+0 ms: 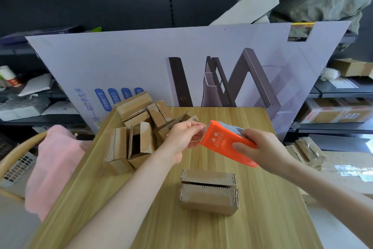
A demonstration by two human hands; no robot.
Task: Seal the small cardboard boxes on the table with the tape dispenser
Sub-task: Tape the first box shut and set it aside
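While the pale wood-grain bench carries a heap of open brown boxes at its far left corner, likely the queue, one small cardboard box sits alone near the person. It is probably next for sealing: its top flaps meet at a dark seam and its corrugated edges are ragged. Above it the right hand wraps its grip round the smooth orange plastic tape dispenser, held tilted. The left hand pinches what looks like the free tape end at the dispenser's mouth, seemingly to draw out a strip.
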